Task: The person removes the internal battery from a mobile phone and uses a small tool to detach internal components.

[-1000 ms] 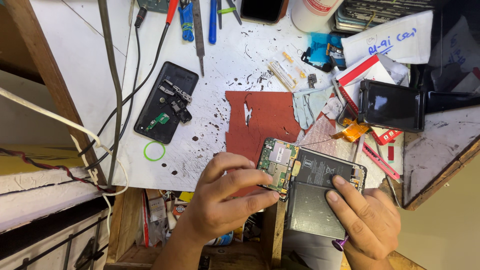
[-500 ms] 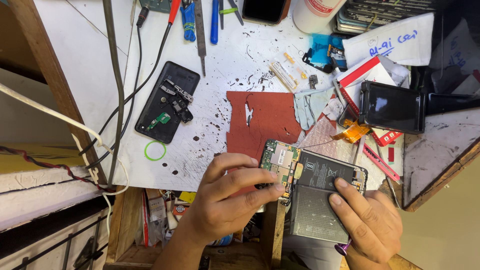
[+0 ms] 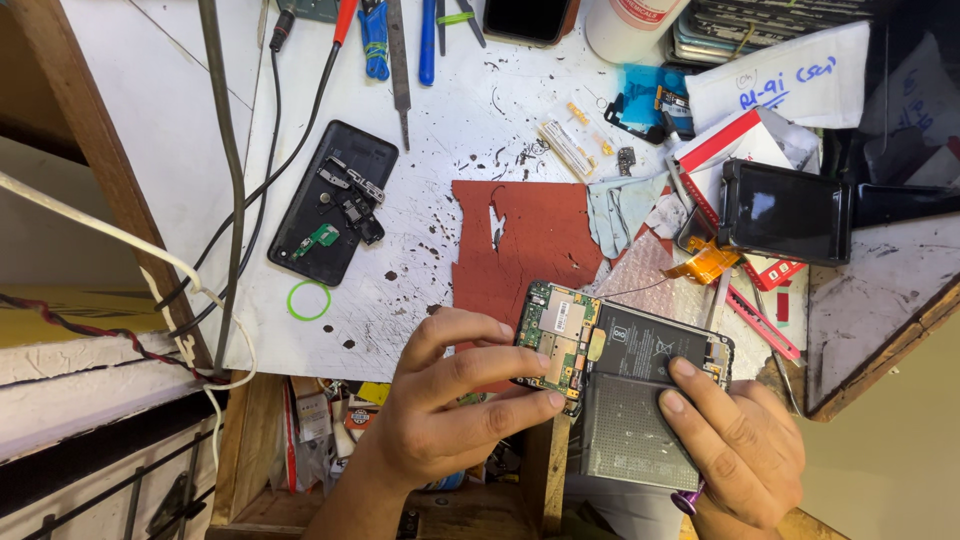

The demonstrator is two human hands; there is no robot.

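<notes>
Two hands hold an opened phone (image 3: 625, 375) with its back off, at 5 o'clock on the white table (image 3: 450, 130). The left hand (image 3: 445, 415) pinches the green board end with its fingers. The right hand (image 3: 735, 455) presses two fingers on the black battery. A red mat (image 3: 520, 245) lies at 12 o'clock from the phone. Another open phone (image 3: 335, 200) sits at 10 o'clock.

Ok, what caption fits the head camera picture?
Two hands, left and right, hold an opened phone above a cluttered white workbench.
</notes>
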